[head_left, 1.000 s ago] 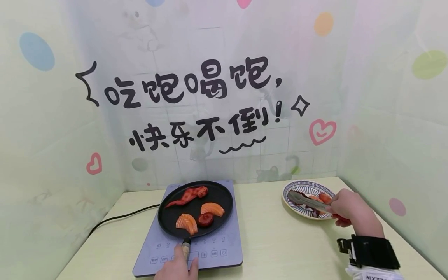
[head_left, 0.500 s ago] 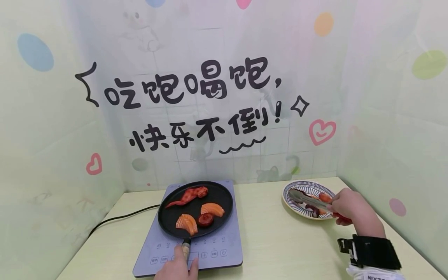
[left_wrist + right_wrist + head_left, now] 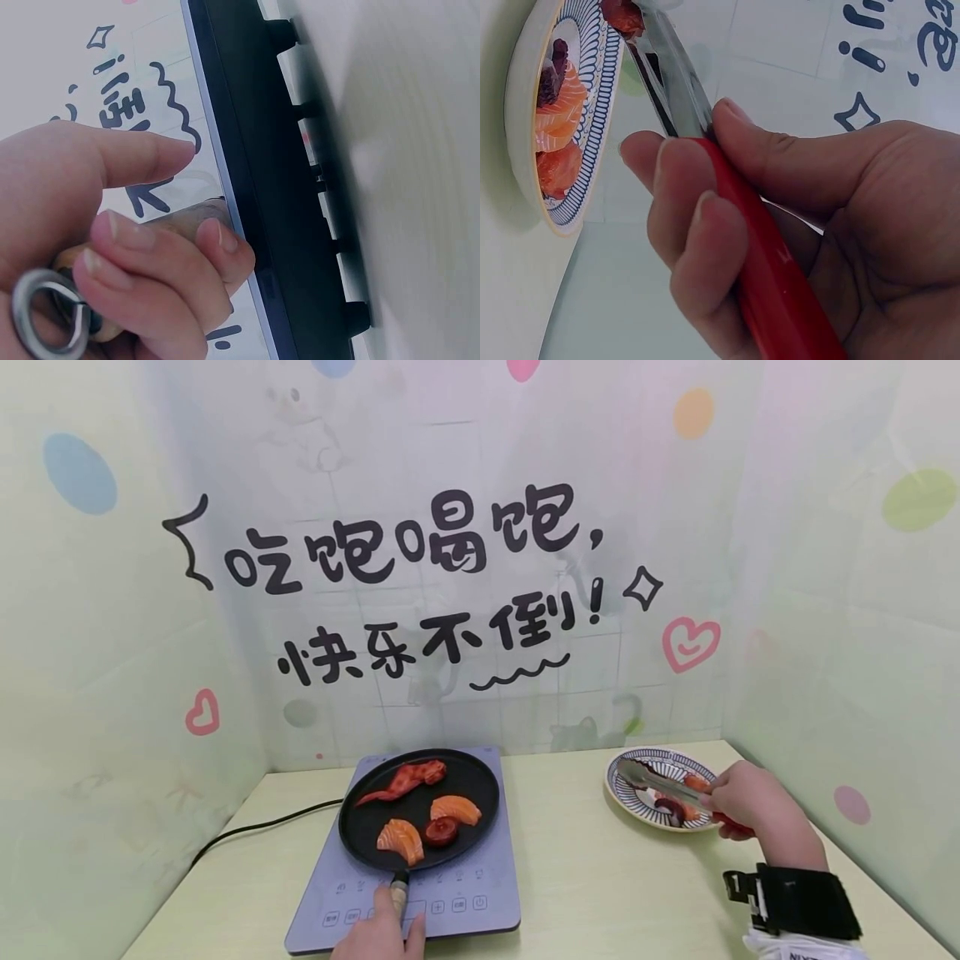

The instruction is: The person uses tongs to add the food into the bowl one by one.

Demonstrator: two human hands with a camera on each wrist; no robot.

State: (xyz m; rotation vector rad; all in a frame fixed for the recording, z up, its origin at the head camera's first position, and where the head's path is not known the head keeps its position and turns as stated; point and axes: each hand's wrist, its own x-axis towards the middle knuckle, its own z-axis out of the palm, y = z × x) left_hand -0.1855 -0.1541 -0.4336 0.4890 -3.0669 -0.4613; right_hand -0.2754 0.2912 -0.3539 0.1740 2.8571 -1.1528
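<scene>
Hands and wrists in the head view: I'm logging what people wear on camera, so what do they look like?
Both the left hand and right hand are ungloved. The right wrist wears a wide black band with a clip-like side piece; below it shows white material with dark lettering. The left wrist is out of frame.

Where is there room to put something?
The biggest bare patch is pale yellow tabletop between the flat lilac cooktop and round blue-and-white plate. Another lies left of the cooktop, crossed by a thin black cord. Crowded: the round black pan holding food, and the plate, where the right hand grips red-handled metal tongs.
</scene>
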